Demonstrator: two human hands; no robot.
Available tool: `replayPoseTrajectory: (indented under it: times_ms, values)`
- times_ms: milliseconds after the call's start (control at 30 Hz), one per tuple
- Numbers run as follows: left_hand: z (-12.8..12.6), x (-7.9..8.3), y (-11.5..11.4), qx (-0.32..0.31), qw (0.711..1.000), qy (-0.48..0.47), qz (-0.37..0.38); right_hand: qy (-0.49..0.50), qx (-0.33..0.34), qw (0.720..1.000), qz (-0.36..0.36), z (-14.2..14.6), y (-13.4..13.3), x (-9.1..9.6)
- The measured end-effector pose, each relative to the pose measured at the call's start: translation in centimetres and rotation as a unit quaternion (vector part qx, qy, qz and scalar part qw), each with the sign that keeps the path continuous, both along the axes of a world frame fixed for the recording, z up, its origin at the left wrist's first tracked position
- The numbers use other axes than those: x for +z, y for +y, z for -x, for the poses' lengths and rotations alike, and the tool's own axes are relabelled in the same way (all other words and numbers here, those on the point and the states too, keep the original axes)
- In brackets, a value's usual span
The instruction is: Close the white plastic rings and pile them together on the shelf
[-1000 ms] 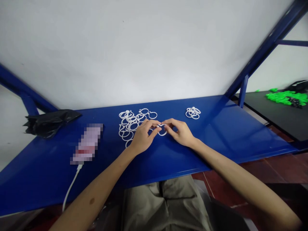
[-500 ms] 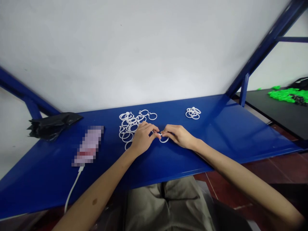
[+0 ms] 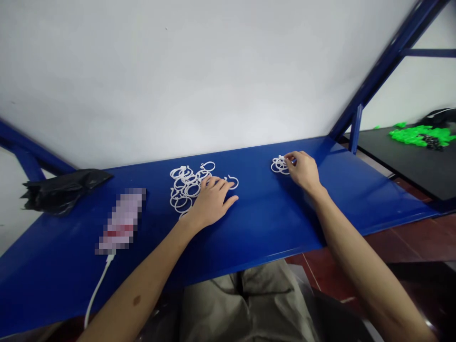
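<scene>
A loose pile of white plastic rings point(image 3: 185, 187) lies on the blue table point(image 3: 263, 223). My left hand point(image 3: 211, 202) rests on the pile's right edge, fingers stretched out flat, its fingertips beside a single open ring point(image 3: 232, 182). A smaller heap of rings point(image 3: 278, 165) sits farther right. My right hand point(image 3: 302, 170) reaches to that heap, thumb and fingers pinched on a white ring at its top edge.
A crumpled black bag point(image 3: 64, 187) lies at the far left. A blurred phone-like object point(image 3: 121, 221) with a white cable point(image 3: 96, 289) sits left of the rings. A blue frame post point(image 3: 356, 128) stands at the right, and beyond it is a black table with green pieces point(image 3: 420, 135).
Both hands held one ring together at the table's middle. Now my right hand has carried it to the small heap at the right, and my left hand has dropped flat onto the big pile.
</scene>
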State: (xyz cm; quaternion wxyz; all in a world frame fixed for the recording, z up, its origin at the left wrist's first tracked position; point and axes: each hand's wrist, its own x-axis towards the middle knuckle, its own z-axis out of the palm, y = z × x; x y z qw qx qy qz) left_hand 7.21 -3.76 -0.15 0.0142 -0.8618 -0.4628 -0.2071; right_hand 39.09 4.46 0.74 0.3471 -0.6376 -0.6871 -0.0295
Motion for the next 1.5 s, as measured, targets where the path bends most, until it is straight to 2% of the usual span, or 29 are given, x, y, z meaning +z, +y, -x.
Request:
replayPoseTrajectory:
  times_ms: [167, 367, 567, 667, 733, 833, 900, 1000, 1133, 1333, 1500]
  values:
    - [-0.5, 0.4, -0.6, -0.047, 0.999, -0.006, -0.005, 0.021, -0.033, 0.999, -0.019, 0.6, 1.5, -0.5]
    - [-0.4, 0.0, -0.6, 0.005, 0.999, 0.01, -0.04, 0.0, -0.05, 0.998, -0.041, 1.3, 2.4, -1.4]
    - [0.0, 0.0, -0.8, 0.02, 0.999, -0.001, -0.045, 0.005, -0.024, 0.998, -0.064, 1.8, 1.4, -0.9]
    - [0.0, 0.2, -1.0, 0.007, 0.998, -0.022, -0.057, 0.015, 0.031, 0.996, -0.087, 3.4, -0.2, -0.2]
    - [-0.1, 0.4, -1.1, -0.002, 0.997, -0.03, -0.071, 0.039, 0.11, 0.99, -0.078, 5.1, -1.6, 0.2]
    - [-0.1, 0.7, -1.3, -0.012, 0.995, -0.043, -0.091, 0.095, 0.265, 0.959, 0.01, 7.8, -3.8, 0.4]
    - [-0.2, 0.8, -1.4, -0.017, 0.993, -0.051, -0.1, 0.118, 0.328, 0.935, 0.064, 9.2, -4.7, 0.3]
    - [-0.4, 0.9, -1.6, -0.037, 0.992, -0.072, -0.098, 0.142, 0.358, 0.917, 0.103, 9.9, -5.2, -0.2]
    - [-0.7, 0.9, -1.7, -0.032, 0.984, -0.17, -0.053, 0.163, 0.367, 0.908, 0.119, 9.9, -5.3, -0.5]
    - [-0.6, 1.1, -1.6, -0.01, 0.971, -0.24, 0.019, 0.143, 0.406, 0.894, 0.122, 10.4, -6.0, -0.1]
    - [-0.4, 1.4, -1.5, 0.003, 0.961, -0.274, 0.047, 0.12, 0.443, 0.884, 0.086, 10.6, -6.3, 0.0]
